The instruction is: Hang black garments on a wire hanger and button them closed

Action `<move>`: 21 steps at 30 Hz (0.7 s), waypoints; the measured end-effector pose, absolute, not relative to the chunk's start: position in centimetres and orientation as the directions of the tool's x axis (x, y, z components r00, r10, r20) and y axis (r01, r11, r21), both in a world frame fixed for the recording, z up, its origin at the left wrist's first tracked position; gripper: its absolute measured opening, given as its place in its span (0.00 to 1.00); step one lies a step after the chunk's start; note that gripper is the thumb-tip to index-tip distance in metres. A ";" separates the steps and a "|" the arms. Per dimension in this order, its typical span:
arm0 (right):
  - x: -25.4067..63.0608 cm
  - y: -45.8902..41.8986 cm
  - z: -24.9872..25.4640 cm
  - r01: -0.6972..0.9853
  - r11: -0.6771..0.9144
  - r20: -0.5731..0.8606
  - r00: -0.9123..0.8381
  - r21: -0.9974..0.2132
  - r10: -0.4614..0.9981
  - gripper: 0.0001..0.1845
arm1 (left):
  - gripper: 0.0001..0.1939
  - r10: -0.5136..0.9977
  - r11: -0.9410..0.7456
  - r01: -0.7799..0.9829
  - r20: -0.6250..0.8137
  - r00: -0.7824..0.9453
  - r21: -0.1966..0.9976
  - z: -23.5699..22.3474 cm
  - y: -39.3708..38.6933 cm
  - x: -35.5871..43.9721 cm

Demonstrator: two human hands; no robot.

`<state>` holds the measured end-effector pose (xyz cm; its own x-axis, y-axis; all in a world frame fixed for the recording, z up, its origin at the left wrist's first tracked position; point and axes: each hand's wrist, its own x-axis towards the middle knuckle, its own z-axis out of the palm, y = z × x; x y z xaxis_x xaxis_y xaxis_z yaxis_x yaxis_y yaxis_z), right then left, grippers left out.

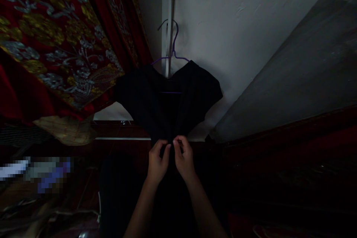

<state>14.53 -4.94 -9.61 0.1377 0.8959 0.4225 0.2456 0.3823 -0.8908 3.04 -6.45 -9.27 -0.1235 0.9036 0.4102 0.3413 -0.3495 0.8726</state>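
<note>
A dark short-sleeved garment with an open front hangs on a purple wire hanger. At the garment's front, near the bottom of its neck opening, my left hand pinches the dark cloth between thumb and fingers. Close beside it on the right, my right hand pinches the other front edge the same way. The two hands are only slightly apart. It is too dark to make out buttons or other fasteners, and the garment's lower part blends into the shadow.
Red cloth with gold and silver embroidery hangs at the upper left. A narrow pale vertical strip runs down the white wall behind the hanger. A beige checked cloth lies lower left, above blurred items on the floor.
</note>
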 end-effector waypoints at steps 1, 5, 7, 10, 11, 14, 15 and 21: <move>14.6 -4.7 -9.6 0.274 0.421 0.465 0.119 -0.864 0.877 0.06 | 0.06 0.904 -0.352 0.344 0.412 -0.115 0.870 -9.2 -6.5 3.0; 15.1 -2.6 -8.0 0.384 0.591 0.626 -0.041 -0.710 0.779 0.05 | 0.06 0.899 -0.356 0.368 0.423 -0.116 0.859 -8.6 -6.4 2.4; 15.8 -0.6 -6.0 0.427 0.654 0.692 -0.086 -0.624 0.716 0.05 | 0.06 0.900 -0.360 0.382 0.424 -0.096 0.851 -8.4 -6.3 2.4; 17.0 3.7 -1.7 0.511 0.706 0.796 -0.070 -0.490 0.602 0.06 | 0.07 0.908 -0.364 0.390 0.416 -0.055 0.846 -8.7 -6.2 2.9; 17.4 5.4 -0.1 0.542 0.717 0.831 -0.058 -0.439 0.553 0.07 | 0.07 0.912 -0.361 0.389 0.408 -0.041 0.847 -9.0 -6.3 3.3; 18.1 9.9 4.6 0.614 0.730 0.907 -0.053 -0.300 0.418 0.07 | 0.08 0.927 -0.344 0.377 0.376 -0.012 0.860 -10.4 -6.6 4.2; 18.2 11.0 5.9 0.631 0.728 0.921 -0.055 -0.268 0.386 0.07 | 0.08 0.931 -0.333 0.374 0.364 -0.013 0.866 -10.8 -6.6 4.3; 17.8 10.8 8.9 0.627 0.757 0.928 -0.140 -0.187 0.345 0.06 | 0.06 0.940 -0.336 0.323 0.334 0.061 0.885 -8.5 -4.0 2.3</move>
<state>17.81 10.76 8.90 -0.1405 0.3451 0.9280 0.6267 0.7566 -0.1865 2.27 -4.00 -8.55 0.0610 0.9405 0.3344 0.3229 -0.3356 0.8849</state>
